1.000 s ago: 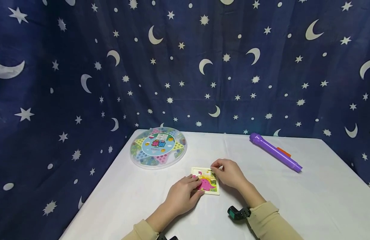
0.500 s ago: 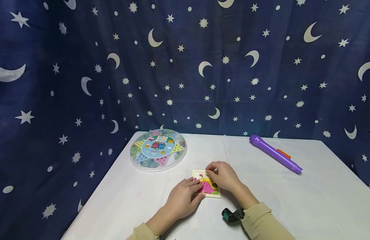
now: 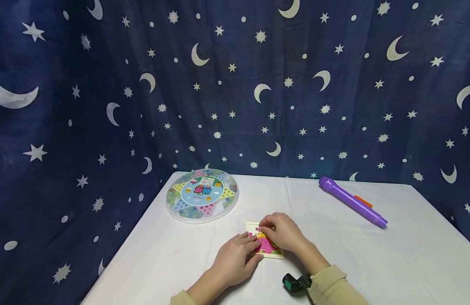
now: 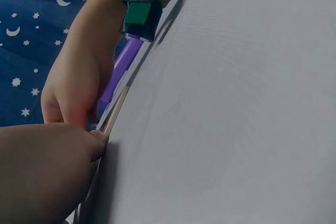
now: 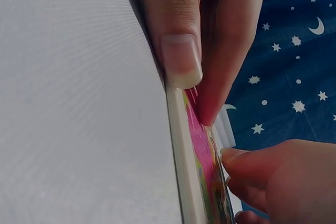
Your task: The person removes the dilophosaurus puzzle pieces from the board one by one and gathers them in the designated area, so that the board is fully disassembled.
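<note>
A small square jigsaw puzzle (image 3: 267, 248) with a pink dinosaur picture and a pale frame lies on the table. My left hand (image 3: 235, 259) covers its left side, fingers over the picture. In the right wrist view the left thumb (image 5: 181, 59) is against the frame's near edge, with a finger bent onto the picture. My right hand (image 3: 284, 232) is bent over the upper part of the puzzle, thumb and index finger pinched together at a piece there. Those right fingertips (image 5: 231, 153) are close over the puzzle surface; the piece itself is mostly hidden.
A round clear board-game case (image 3: 202, 195) with coloured triangles lies at the back left of the white table (image 3: 151, 262). A purple toy microphone (image 3: 353, 202) with an orange part lies at the back right. A dark blue star-and-moon curtain (image 3: 235, 84) hangs behind.
My right hand has shifted left across the top of the puzzle, from its upper right corner toward the middle. The left hand stays on the puzzle. The view has tilted up slightly.
</note>
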Tool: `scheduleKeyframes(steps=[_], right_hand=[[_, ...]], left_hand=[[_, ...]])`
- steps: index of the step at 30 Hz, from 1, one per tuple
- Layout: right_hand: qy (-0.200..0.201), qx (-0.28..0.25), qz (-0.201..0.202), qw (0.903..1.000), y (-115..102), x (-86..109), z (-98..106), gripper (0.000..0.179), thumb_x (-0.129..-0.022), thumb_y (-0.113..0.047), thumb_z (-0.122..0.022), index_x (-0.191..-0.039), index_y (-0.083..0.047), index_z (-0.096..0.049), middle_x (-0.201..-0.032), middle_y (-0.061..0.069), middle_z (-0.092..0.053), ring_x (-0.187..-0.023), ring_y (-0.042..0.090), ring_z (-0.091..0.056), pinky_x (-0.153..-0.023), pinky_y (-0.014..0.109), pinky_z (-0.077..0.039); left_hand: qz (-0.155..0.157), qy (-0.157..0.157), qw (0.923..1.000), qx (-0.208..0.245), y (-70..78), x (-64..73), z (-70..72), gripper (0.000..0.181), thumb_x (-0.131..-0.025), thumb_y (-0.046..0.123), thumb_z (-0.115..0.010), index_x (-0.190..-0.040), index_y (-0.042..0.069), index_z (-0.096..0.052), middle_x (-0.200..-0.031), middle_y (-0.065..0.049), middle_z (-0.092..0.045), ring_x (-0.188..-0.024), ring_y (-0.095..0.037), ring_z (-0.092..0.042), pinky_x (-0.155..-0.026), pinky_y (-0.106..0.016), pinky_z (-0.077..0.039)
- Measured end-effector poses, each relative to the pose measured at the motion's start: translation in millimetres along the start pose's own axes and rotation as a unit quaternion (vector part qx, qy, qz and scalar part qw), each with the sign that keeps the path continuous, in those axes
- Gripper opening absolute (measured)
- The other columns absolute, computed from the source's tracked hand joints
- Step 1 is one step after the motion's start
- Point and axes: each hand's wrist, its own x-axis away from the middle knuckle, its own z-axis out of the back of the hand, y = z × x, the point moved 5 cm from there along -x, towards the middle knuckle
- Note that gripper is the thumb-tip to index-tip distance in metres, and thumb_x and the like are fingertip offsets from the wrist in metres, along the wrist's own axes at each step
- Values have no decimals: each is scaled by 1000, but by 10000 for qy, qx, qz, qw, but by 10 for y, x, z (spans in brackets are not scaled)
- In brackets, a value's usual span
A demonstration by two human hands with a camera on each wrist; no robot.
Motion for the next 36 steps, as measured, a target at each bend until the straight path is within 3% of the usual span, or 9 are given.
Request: scheduleKeyframes(steps=[6,12,18,23,36], right_hand=[[-35,161,53,9999,-20,-3,-32,9,-92,-16,-76,-98,-23,-78,-91,-8,-68,-90,17,-61,-88,45,-53],[-265,293,4,9992,-54,-3,-42,12,-92,-20,-77,-103,-24,-76,-89,-9,-61,-90,16,-57,-84,45,-50],[-360,316,52,9988,-74,-6,-45,7,-92,-21,-76,-97,-26,-73,-83,-11,-55,-84,14,-53,-78,42,-46],[-422,276,22,9987,-90,-5,-45,9,-92,-18,-76,-92,-26,-72,-83,-10,-55,-85,14,-53,-76,44,-46],[-327,147,-51,9993,-87,6,-43,13,-92,-17,-76,-91,-28,-69,-97,-4,-62,-101,25,-59,-88,56,-48]], left_hand=[[19,-51,9999,-106,19,11,0,37,-97,37,-69,-126,15,-75,-128,-2,-70,-125,-24,-62,-107,-47,-47],[-78,-44,9998,-166,37,7,0,35,-97,34,-70,-126,14,-75,-127,-2,-71,-124,-26,-62,-107,-47,-47],[-157,129,9997,-151,61,5,-5,34,-96,30,-72,-124,11,-75,-129,-5,-70,-125,-25,-62,-107,-44,-47],[-84,35,9999,-111,79,14,-12,35,-97,29,-71,-125,10,-73,-131,-6,-68,-124,-22,-62,-105,-45,-48],[-35,-73,9999,-146,69,10,-16,34,-97,31,-70,-126,11,-72,-127,-4,-70,-124,-20,-62,-105,-46,-48]])
